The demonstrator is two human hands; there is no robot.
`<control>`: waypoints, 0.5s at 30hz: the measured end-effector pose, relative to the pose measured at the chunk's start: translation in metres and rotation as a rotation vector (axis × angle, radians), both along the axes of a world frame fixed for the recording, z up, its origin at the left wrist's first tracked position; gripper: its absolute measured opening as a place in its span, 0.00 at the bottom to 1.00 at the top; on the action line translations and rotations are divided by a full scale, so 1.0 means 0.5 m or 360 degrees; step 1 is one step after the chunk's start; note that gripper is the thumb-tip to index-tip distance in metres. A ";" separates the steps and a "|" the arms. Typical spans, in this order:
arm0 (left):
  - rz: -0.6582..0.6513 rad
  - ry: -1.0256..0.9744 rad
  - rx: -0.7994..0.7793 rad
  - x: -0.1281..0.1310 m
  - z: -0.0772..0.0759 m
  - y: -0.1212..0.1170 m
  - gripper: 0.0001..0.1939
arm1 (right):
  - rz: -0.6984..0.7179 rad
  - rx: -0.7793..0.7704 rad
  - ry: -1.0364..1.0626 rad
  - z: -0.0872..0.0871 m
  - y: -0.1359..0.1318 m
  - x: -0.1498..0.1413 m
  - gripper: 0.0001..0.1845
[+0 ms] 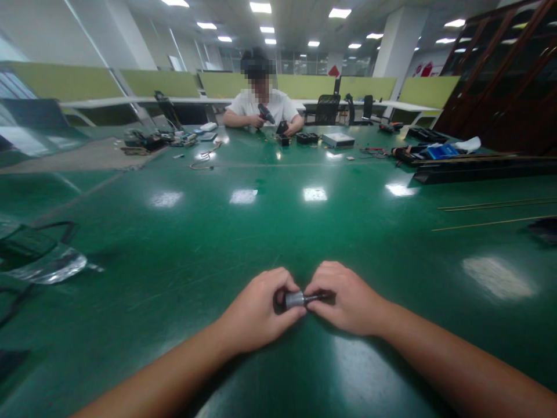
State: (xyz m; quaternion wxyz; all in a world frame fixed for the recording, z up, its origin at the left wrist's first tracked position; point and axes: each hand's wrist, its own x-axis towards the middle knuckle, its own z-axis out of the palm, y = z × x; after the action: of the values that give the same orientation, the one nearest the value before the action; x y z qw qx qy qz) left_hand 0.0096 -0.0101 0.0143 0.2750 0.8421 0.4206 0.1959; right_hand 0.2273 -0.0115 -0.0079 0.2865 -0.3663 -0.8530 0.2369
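Note:
Just above the green table point(278, 232), my two hands meet on a small part, a silver cylinder point(295, 299) with a dark, thin shaft point(319, 296) pointing right. My left hand point(265, 307) is closed on the cylinder between thumb and fingers, and a dark end shows inside its curl. The shaft lies between the thumb and fingers of my right hand point(348, 299), closed near the cylinder. The part's exact kind cannot be made out.
Across the table a person point(261, 104) in a white top holds a power drill point(266, 114). Electronic parts point(143, 141) lie far left, with a clear plastic bag point(47, 261) nearer. On the right are a black channel point(487, 172) and thin brass-coloured rods point(496, 223).

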 end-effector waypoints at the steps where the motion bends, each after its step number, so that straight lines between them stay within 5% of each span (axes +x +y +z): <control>1: -0.0001 0.0003 0.0001 0.000 0.000 0.000 0.07 | 0.0001 -0.0001 0.0007 0.000 0.000 0.001 0.05; 15: -0.0004 0.0009 -0.0002 0.000 0.005 -0.001 0.07 | 0.0001 -0.0038 0.0033 0.002 0.001 0.008 0.04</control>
State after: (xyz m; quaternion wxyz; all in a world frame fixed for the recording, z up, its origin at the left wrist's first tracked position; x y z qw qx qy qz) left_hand 0.0097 -0.0108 0.0166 0.2746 0.8430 0.4203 0.1929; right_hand 0.2314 -0.0112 -0.0067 0.2907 -0.3668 -0.8473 0.2510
